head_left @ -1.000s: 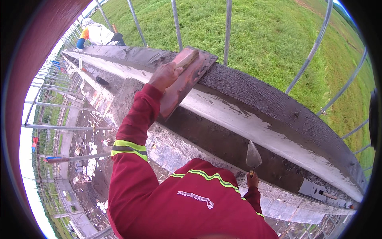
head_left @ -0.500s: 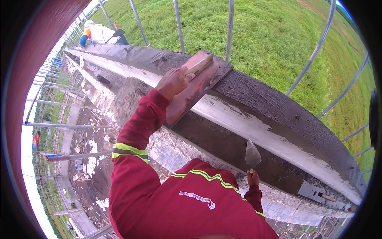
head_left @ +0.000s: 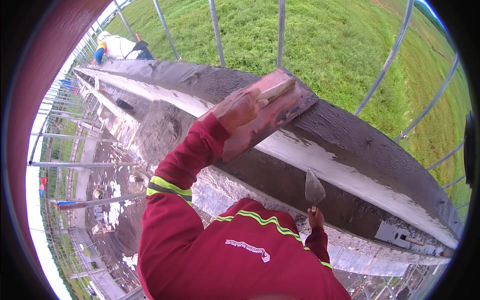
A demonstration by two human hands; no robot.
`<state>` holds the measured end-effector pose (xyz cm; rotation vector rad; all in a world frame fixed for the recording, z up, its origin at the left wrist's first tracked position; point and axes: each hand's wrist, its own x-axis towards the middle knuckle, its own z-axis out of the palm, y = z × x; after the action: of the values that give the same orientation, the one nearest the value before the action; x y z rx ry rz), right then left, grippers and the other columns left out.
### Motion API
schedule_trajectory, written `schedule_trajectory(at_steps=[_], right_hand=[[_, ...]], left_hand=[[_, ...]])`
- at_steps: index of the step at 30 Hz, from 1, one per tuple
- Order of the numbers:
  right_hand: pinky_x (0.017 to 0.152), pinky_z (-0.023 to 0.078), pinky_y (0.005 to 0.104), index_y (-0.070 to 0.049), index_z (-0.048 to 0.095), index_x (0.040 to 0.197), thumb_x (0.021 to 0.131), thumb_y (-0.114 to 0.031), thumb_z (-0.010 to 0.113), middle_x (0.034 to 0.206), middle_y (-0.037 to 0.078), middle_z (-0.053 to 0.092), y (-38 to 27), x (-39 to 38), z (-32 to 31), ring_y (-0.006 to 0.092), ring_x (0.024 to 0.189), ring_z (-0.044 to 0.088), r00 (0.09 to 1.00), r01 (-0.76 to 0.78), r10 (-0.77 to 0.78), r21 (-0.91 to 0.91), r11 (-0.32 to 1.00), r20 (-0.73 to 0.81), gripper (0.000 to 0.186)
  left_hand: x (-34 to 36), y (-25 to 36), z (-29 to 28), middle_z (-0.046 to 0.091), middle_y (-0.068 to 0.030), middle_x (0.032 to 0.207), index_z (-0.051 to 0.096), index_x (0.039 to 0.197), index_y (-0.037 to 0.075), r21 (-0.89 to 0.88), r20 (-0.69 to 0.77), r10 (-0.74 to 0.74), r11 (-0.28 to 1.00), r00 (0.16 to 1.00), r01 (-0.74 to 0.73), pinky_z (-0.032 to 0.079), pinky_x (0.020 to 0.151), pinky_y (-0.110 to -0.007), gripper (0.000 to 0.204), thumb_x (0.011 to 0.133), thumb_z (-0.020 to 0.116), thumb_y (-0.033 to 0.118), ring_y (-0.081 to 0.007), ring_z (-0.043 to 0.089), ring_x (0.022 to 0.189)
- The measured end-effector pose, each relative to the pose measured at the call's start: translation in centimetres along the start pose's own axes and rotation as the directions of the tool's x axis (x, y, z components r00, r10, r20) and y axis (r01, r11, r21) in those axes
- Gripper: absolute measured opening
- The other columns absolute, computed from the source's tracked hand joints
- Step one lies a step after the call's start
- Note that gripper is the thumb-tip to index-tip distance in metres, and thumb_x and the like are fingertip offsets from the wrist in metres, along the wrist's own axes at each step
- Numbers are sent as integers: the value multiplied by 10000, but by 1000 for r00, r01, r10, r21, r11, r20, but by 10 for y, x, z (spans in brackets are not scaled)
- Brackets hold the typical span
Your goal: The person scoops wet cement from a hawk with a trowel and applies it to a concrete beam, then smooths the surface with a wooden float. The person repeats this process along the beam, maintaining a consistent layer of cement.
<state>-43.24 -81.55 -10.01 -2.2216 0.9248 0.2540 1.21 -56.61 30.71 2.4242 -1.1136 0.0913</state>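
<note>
Mortar (head_left: 360, 134), grey and wet, coats the top of a curved wall (head_left: 305, 151) in the head view. The person's left hand (head_left: 240, 109) is closed around the handle (head_left: 277, 91) of a reddish flat float (head_left: 272, 119), which lies across that coated top. The right hand (head_left: 315, 218) grips a pointed trowel (head_left: 314, 188), held tip-forward and well apart from the float. Farther left, a co-worker (head_left: 122, 47) leans at the wall; upright metal poles (head_left: 280, 35) stand beyond it, before green grass (head_left: 335, 50).

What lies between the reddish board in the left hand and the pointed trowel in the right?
In the head view, a pale strip of wall and a dark ledge lie between the board and the trowel.
</note>
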Motion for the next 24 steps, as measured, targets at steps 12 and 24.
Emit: schedule_trajectory(at_steps=[12, 24], right_hand=[[879, 476, 571, 14, 613, 1115, 913, -547, 591, 1030, 307, 677, 17, -23, 1, 488, 1010, 633, 995, -73, 70, -38, 997, -68, 596], [910, 480, 541, 1, 625, 1133, 901, -554, 608, 1076, 285, 677, -8, -7, 6, 471, 1047, 630, 999, -20, 21, 10, 1000, -41, 602]], left_hand=[[-35, -78, -53, 640, -311, 881, 625, 985, -5, 133, -88, -394, 906, 915, 403, 478, 749, -532, 328, 977, 587, 321, -492, 623, 885], [39, 106, 50, 625, -294, 859, 589, 915, -30, -106, 129, 184, 980, 974, -171, 492, 726, -506, 296, 911, 672, 254, -477, 629, 868]])
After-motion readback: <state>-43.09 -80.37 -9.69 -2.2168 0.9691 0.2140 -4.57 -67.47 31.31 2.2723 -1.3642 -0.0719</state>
